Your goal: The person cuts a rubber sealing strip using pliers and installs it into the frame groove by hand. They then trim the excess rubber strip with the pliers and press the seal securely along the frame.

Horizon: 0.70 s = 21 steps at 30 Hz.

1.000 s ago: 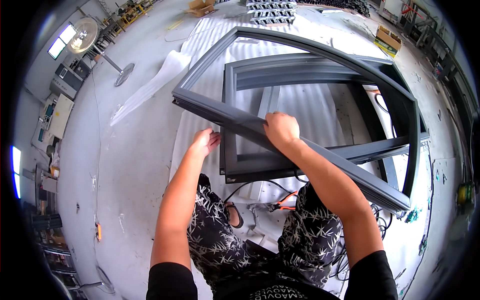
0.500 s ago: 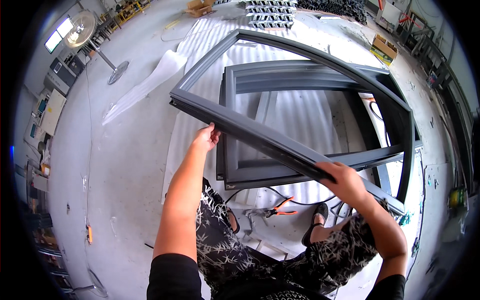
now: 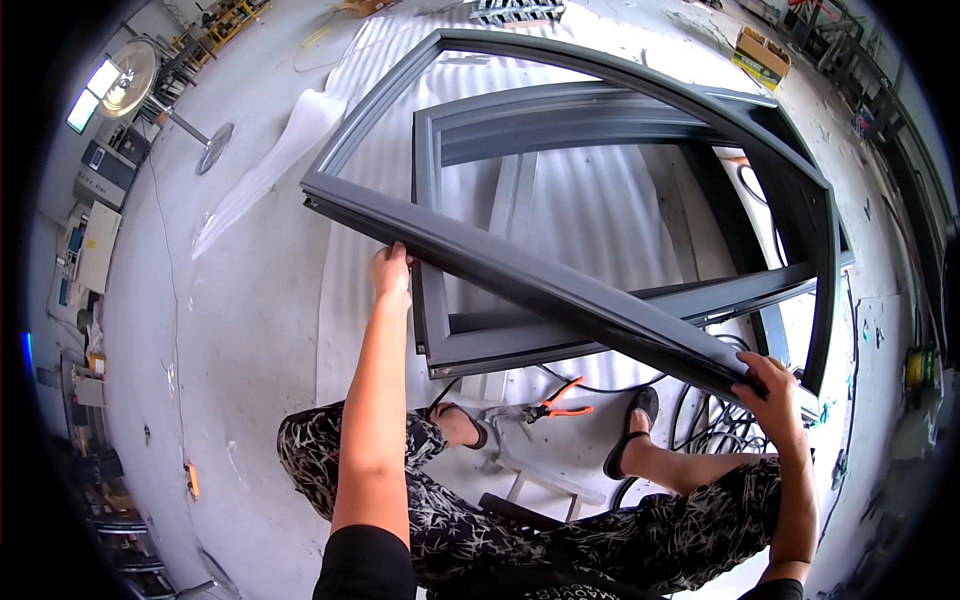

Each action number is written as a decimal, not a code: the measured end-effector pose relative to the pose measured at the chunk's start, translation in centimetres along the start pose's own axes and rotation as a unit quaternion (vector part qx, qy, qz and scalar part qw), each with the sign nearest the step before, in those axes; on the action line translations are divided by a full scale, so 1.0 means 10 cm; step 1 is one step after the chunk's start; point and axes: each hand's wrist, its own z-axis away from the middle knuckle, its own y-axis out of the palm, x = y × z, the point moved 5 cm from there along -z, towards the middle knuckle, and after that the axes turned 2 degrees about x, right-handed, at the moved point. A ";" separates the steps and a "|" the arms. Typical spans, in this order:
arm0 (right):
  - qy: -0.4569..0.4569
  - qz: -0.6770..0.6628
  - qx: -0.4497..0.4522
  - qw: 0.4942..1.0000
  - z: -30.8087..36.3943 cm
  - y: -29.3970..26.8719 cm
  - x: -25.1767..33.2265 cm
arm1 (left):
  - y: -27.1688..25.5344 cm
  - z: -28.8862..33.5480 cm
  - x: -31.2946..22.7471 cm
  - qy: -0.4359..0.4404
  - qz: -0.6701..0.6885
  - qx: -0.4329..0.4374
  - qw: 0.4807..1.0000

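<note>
A dark grey window frame [image 3: 520, 268] hangs tilted over a stack of similar frames. My left hand [image 3: 392, 270] grips its near bar from below, toward the left corner, with the fingers partly hidden under the edge. Close to the right corner, my right hand [image 3: 772, 392] is closed round the same bar, thumb and fingers on its upper and near sides. Underneath lies the stack of grey frames [image 3: 428, 165], partly covered by the held one. Pliers with orange handles [image 3: 570, 411] lie between my feet, just in front of the stack.
Ribbed white foam sheeting [image 3: 590, 215] spreads under the frames. Coiled black cable [image 3: 720, 432] lies by my right foot, and a low stool [image 3: 545, 482] stands between my legs. A pedestal fan [image 3: 130, 80] is far left, a cardboard box [image 3: 762, 55] far right.
My right hand has shifted rightward along the near bar to near the corner. My left hand keeps its hold. My knees are wider apart, and more of the stool and cable shows.
</note>
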 end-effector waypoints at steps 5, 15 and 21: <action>-0.005 -0.011 -0.022 1.000 0.02 -0.04 -0.14 | 0.21 0.26 0.05 -0.070 -0.012 0.028 0.997; 0.000 0.000 -0.027 1.000 0.10 -0.09 -0.21 | 0.28 0.46 0.01 -0.052 -0.040 0.002 0.998; -0.008 0.010 -0.012 1.000 0.16 -0.09 -0.21 | 0.30 0.45 0.08 -0.041 -0.007 -0.017 0.999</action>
